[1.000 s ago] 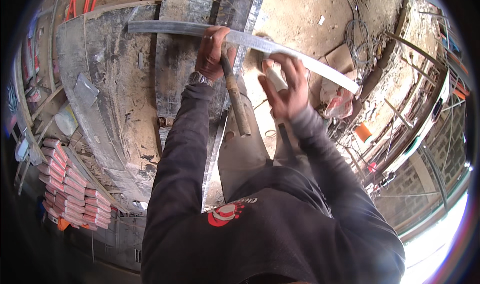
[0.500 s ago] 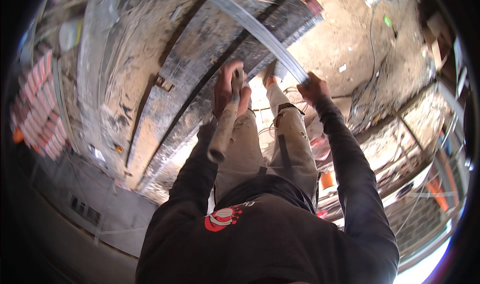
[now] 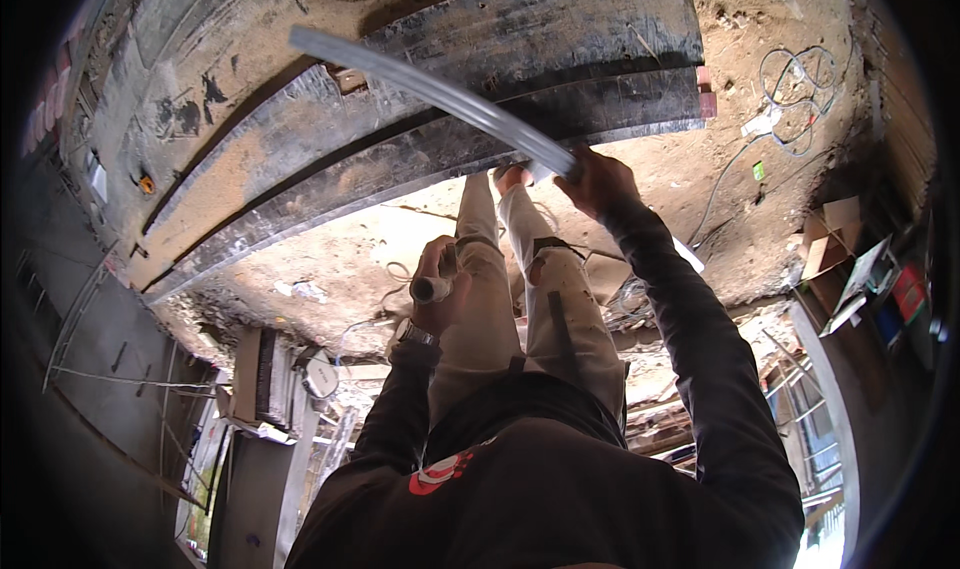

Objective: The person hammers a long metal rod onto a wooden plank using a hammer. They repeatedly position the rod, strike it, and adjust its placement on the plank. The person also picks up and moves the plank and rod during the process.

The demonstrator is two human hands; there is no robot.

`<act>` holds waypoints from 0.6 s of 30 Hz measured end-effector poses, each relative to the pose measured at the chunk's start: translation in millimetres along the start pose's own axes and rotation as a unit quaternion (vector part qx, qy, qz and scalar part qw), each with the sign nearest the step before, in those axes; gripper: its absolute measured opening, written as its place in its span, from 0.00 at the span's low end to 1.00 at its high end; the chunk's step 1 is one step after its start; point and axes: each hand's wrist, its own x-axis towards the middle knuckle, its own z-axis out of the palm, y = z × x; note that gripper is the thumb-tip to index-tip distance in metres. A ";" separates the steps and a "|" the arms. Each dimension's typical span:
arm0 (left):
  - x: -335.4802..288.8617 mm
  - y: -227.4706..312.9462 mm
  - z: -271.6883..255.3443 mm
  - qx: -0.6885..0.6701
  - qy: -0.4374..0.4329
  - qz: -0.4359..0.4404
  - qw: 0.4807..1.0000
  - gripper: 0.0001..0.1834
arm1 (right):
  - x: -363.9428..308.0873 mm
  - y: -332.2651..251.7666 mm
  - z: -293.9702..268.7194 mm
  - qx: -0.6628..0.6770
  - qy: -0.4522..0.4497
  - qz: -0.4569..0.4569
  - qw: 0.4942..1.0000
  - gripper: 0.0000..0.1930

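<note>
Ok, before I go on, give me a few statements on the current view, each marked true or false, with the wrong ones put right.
1. The right-hand grip holds the long, narrow grey metal bar near one end. True.
2. The left-hand grip is empty. False: the left-hand grip is closed around a round, grey-brown, pipe-like piece.
3. A silver-coloured wristwatch sits on the left wrist. True.
4. The person wears black trousers. False: the cloth trousers are pale.
5. In this view, the bar crosses in front of the long, dark, flat boards. True.
</note>
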 end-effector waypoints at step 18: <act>83.2 90.6 -3.8 -0.249 -0.207 -0.161 0.932 0.38 | -34.2 -148.1 -28.4 0.607 0.138 0.102 0.776 0.20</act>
